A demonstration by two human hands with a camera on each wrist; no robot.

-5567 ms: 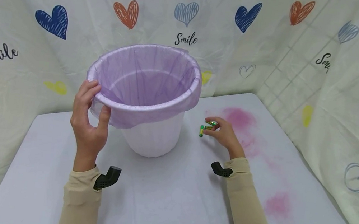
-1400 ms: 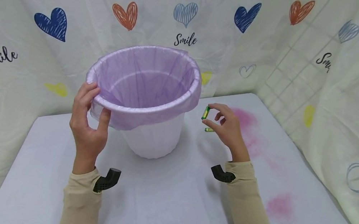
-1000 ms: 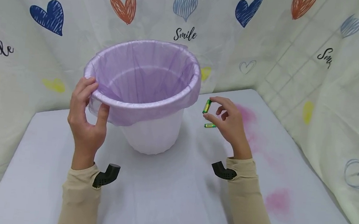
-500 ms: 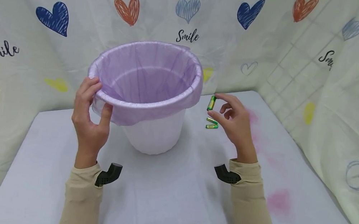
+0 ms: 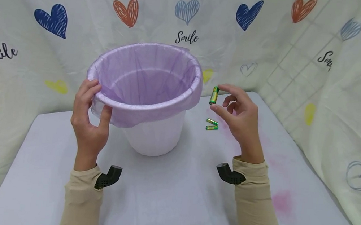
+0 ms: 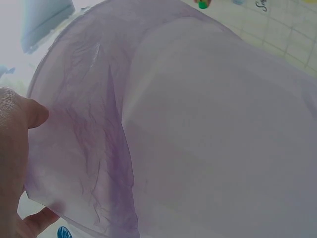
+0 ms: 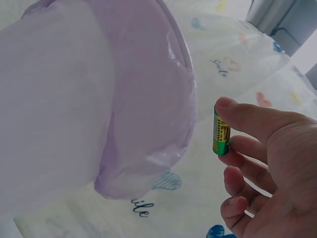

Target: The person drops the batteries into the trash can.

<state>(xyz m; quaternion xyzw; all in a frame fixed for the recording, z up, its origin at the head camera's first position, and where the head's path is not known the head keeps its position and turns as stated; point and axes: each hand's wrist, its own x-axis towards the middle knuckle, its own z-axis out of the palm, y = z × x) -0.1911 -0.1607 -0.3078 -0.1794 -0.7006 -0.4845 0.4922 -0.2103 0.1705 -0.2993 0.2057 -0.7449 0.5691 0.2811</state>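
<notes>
A white bin (image 5: 155,135) lined with a purple plastic bag (image 5: 141,113) stands on the table, the bag folded over its rim. My left hand (image 5: 90,129) grips the rim at the left, fingers on top and thumb against the front of the bag. To the right of the bin, my right hand (image 5: 240,114) pinches a green and yellow battery (image 5: 214,95) by its ends between thumb and forefinger, above the table. Two more such batteries, an upper battery (image 5: 212,121) and a lower battery (image 5: 212,128), lie below that hand.
The white table (image 5: 159,197) bears pink stains at the right. A cloth (image 5: 221,29) printed with hearts and "Smile" hangs behind and at the sides. Black devices sit at both wrists, such as the right wrist device (image 5: 230,174).
My right hand has picked up one battery from the table and raised it, exposing the two lying below. The left hand stays on the rim.
</notes>
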